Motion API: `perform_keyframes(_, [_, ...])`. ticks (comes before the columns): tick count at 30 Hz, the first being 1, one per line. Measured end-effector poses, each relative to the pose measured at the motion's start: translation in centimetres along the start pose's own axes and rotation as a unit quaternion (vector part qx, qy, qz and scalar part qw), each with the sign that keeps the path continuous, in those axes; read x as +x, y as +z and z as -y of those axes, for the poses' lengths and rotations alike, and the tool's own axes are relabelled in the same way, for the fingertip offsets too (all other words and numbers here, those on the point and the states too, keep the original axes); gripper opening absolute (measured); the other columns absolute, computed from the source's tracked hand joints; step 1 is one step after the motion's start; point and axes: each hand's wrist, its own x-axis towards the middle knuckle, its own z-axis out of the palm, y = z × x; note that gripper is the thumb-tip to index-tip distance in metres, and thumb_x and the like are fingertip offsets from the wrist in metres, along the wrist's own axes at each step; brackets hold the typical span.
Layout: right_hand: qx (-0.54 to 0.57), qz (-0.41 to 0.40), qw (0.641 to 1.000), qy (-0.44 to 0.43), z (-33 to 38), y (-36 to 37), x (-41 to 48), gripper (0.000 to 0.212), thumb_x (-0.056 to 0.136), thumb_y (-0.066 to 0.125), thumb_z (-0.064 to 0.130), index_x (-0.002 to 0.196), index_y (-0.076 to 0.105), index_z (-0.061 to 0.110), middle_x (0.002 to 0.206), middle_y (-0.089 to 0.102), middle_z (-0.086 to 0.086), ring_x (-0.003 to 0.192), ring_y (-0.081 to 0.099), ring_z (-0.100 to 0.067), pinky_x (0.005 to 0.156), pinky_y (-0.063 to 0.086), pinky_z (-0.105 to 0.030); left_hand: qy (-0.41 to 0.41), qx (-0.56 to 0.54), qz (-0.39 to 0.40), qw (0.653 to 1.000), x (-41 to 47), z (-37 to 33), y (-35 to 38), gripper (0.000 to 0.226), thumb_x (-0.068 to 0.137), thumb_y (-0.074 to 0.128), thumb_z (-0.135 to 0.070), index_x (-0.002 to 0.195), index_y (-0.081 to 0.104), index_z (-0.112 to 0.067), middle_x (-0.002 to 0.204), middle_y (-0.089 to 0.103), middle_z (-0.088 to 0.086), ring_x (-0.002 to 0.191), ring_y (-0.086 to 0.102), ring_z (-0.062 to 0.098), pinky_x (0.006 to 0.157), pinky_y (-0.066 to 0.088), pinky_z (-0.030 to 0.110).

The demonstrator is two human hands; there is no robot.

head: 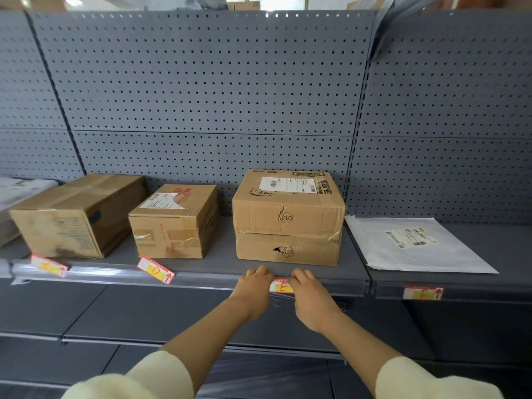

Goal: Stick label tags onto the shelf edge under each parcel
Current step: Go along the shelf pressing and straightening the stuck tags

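Note:
A red, white and yellow label tag (281, 287) marked "E" lies against the grey shelf edge (207, 279), below the stacked cardboard parcel (288, 220). My left hand (254, 286) holds its left end and my right hand (306, 289) its right end, fingers pressed on it. Tags sit on the edge under the other parcels: one (48, 265) under the left box (77, 214), a "D" tag (156, 269) under the middle box (175, 223), one (422, 292) under the white mailer (414, 246).
A grey pegboard back panel (213, 96) rises behind the parcels. A white packet (20, 194) lies at the far left of the shelf. Lower grey shelves (144, 318) run below my arms.

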Motion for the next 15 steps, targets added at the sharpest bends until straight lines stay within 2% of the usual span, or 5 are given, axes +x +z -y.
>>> perform_keyframes(6, [-0.009,-0.004,1.000,-0.003,-0.1,-0.3,0.2,0.047,0.085,0.056,0.004,0.131,0.046,0.011,0.129,0.043,-0.003,0.115,0.041,-0.024,0.095,0.044,-0.035,0.002,-0.013,0.003,1.000,-0.5,0.2,-0.2,0.049,0.091,0.051,-0.010,0.139,0.042,-0.015,0.134,0.041,0.010,0.121,0.045,0.031,0.105,0.038,0.041])
perform_keyframes(10, [0.013,-0.047,0.999,-0.005,0.5,0.4,0.1,0.044,0.086,0.056,0.004,0.129,0.051,0.015,0.125,0.046,0.000,0.114,0.042,-0.021,0.094,0.042,-0.031,-0.021,-0.038,0.001,0.999,-2.1,1.2,-0.1,0.052,0.090,0.050,-0.009,0.140,0.039,-0.013,0.138,0.041,0.011,0.127,0.043,0.032,0.108,0.036,0.042])
perform_keyframes(15, [0.034,-0.071,0.995,-0.069,4.3,1.5,1.7,0.042,0.088,0.051,0.005,0.128,0.053,0.017,0.123,0.048,0.001,0.116,0.043,-0.021,0.096,0.040,-0.032,-0.059,-0.044,0.007,0.997,-4.8,4.2,-0.7,0.056,0.091,0.048,-0.010,0.145,0.035,-0.014,0.146,0.038,0.011,0.134,0.038,0.031,0.111,0.032,0.042])
